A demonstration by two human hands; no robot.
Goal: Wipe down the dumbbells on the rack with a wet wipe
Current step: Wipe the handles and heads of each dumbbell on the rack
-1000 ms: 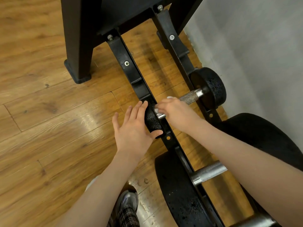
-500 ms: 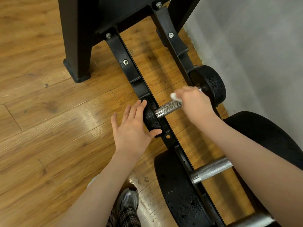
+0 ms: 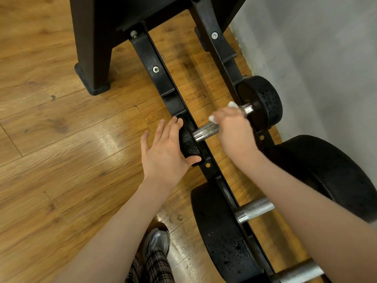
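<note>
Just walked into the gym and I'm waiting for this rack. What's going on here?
A person is wiping the small dumbbell on the low rack. The right hand is curled round its metal handle with a white wet wipe bunched under the fingers, toward the far end near the wall-side head. The left hand lies flat against the near head, fingers straight, steadying it. The larger dumbbell beside it is not being touched.
</note>
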